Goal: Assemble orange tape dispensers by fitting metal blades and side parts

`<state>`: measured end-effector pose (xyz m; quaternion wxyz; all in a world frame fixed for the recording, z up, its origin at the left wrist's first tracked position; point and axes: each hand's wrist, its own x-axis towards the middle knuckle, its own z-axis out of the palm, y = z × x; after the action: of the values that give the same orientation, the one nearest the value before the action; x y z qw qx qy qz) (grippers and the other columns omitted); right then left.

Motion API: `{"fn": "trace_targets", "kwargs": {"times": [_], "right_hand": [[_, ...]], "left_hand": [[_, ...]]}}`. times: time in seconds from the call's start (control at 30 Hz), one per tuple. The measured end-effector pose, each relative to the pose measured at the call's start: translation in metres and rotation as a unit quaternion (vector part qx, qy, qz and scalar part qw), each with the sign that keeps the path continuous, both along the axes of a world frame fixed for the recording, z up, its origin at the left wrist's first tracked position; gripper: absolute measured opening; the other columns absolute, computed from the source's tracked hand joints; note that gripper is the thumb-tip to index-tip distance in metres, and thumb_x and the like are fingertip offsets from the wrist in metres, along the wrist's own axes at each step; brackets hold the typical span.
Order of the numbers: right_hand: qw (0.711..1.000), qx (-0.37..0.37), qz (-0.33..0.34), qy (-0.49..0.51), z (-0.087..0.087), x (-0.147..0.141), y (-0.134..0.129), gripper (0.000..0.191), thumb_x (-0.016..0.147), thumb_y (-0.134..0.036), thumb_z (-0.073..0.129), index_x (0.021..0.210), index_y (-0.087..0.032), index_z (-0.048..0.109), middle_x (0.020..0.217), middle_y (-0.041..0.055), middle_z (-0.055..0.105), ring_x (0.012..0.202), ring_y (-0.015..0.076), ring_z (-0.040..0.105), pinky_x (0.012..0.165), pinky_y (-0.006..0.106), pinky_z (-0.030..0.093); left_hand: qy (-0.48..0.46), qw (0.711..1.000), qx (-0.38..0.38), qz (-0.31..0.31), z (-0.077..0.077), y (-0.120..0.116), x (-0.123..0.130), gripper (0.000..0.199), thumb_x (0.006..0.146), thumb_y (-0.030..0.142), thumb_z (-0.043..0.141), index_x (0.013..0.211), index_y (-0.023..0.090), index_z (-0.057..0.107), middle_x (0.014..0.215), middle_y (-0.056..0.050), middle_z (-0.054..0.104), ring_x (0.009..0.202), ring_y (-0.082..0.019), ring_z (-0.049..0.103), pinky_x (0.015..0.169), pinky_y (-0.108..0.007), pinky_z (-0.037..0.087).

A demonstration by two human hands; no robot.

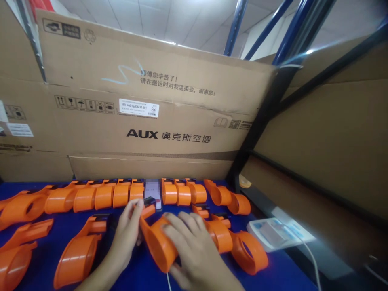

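An orange plastic ring-shaped part with a black-tipped handle is tilted between my two hands, low in the middle of the head view. My right hand wraps its fingers over the round body. My left hand pinches near the black piece at the handle's end. Similar orange parts lie around them: one with a black tip to the left, and others just right of my right hand. A phone stands behind the held part.
Along the back of the blue table surface runs a row of orange parts. Behind it rises a large cardboard sheet. A dark rack post stands at the right, near a white device with a cable.
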<state>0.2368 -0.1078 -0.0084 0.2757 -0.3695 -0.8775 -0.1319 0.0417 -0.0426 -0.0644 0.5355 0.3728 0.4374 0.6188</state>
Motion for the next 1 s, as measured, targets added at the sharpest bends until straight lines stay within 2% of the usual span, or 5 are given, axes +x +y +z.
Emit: {"fn": "trace_targets", "kwargs": {"times": [0.07,0.17,0.33,0.5,1.0], "right_hand": [[0.999,-0.013,-0.027,0.011,0.017,0.014,-0.006,0.071,0.077,-0.031,0.071,0.144,-0.021,0.05,0.136,0.0144,0.067,0.112,0.0361,0.06,0.097,0.053,0.047],[0.997,-0.002,-0.07,0.022,0.047,0.051,-0.001,0.071,0.079,-0.027,0.069,0.147,-0.025,0.047,0.131,0.0125,0.069,0.107,0.0346,0.063,0.091,0.05,0.048],[0.971,0.062,-0.233,0.012,0.077,0.131,0.037,0.067,0.081,-0.033,0.064,0.145,-0.018,0.049,0.134,0.0169,0.065,0.113,0.0381,0.061,0.089,0.048,0.046],[0.961,-0.002,-0.268,-0.069,0.065,0.164,0.068,0.063,0.082,-0.035,0.065,0.142,-0.021,0.052,0.137,0.0145,0.065,0.114,0.0376,0.059,0.087,0.046,0.043],[0.956,-0.137,-0.229,-0.117,0.014,0.167,0.11,0.07,0.079,-0.03,0.068,0.146,-0.024,0.048,0.143,0.0163,0.06,0.124,0.0397,0.05,0.098,0.052,0.037]], "left_hand": [[0.013,0.999,-0.003,-0.042,0.0,-0.003,0.003,0.041,0.086,0.063,0.069,0.089,0.021,0.064,0.054,0.008,0.055,0.036,-0.009,0.046,0.034,-0.019,0.034],[0.026,0.995,0.007,-0.091,0.004,-0.006,0.003,0.049,0.09,0.066,0.06,0.104,0.02,0.066,0.069,0.0,0.069,0.039,-0.011,0.052,0.033,-0.021,0.036],[0.038,0.993,0.015,-0.109,0.007,-0.005,0.001,0.051,0.09,0.065,0.059,0.112,0.019,0.066,0.077,-0.002,0.072,0.042,-0.009,0.051,0.034,-0.018,0.034],[0.041,0.992,0.017,-0.12,0.004,-0.004,0.001,0.045,0.09,0.06,0.063,0.106,0.018,0.069,0.076,-0.002,0.07,0.043,-0.009,0.052,0.035,-0.018,0.033],[0.043,0.99,0.021,-0.136,-0.004,0.0,-0.001,0.037,0.09,0.054,0.066,0.1,0.019,0.068,0.076,-0.001,0.068,0.045,-0.009,0.053,0.037,-0.019,0.034]]}}
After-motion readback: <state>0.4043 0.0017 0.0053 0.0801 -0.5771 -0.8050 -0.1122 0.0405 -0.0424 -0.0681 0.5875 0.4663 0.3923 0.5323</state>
